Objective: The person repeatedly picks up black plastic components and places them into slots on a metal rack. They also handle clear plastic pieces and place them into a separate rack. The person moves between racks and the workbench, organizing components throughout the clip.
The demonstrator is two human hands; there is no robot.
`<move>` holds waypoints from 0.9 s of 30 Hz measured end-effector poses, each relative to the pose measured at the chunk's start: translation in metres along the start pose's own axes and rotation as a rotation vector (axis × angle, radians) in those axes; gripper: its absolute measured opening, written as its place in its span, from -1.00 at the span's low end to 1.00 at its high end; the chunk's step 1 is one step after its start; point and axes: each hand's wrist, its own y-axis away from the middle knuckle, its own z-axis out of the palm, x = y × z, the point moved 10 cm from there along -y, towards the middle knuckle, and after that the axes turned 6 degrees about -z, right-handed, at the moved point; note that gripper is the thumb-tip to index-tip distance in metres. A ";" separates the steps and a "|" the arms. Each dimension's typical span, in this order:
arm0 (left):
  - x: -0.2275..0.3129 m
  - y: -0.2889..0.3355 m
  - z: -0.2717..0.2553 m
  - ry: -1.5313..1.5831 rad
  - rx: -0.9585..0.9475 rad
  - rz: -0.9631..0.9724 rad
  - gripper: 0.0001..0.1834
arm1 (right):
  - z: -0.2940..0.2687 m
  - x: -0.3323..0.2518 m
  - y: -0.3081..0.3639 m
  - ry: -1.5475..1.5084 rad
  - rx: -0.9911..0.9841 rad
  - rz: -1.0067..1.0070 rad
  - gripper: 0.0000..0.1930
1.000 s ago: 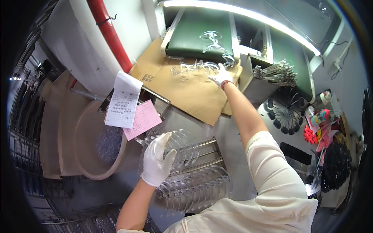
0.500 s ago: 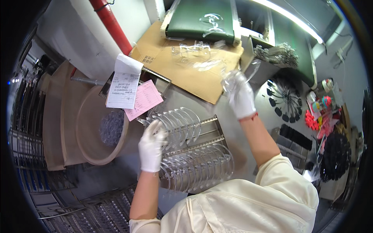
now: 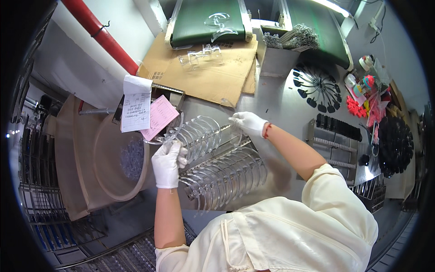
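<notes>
Left hand (image 3: 167, 165) partly hides clear curved pieces (image 3: 198, 138).

Pieces (image 3: 223, 177) on the rack (image 3: 213, 157); tub (image 3: 106, 156) to its left; cardboard sheet (image 3: 213, 79) beyond it, before the conveyor (image 3: 192, 25)

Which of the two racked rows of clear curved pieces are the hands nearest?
The far row, toward the cardboard: the left hand is at its left end, the right hand near its right. The near row lies closer to the shirt.
</notes>
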 end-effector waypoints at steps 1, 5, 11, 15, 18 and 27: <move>-0.007 -0.002 -0.009 0.038 0.007 -0.035 -0.89 | 0.006 -0.002 -0.005 0.065 -0.063 -0.043 -0.62; -0.008 -0.001 -0.014 0.030 -0.003 -0.015 -0.88 | 0.024 0.003 -0.026 0.312 -0.185 0.031 -0.47; -0.003 -0.005 -0.010 0.055 -0.056 0.023 -0.87 | 0.027 -0.010 -0.045 0.557 -0.255 0.017 -0.46; 0.006 -0.004 0.010 0.003 -0.164 0.072 -0.83 | 0.036 -0.005 -0.047 0.680 -0.236 0.019 -0.27; 0.018 0.009 0.034 -0.131 -0.212 0.142 -0.80 | 0.001 -0.050 -0.030 0.621 -0.038 0.113 -0.38; -0.004 -0.022 0.024 0.626 -0.135 -0.124 -0.63 | -0.024 -0.079 0.019 -0.136 0.238 -0.421 -0.68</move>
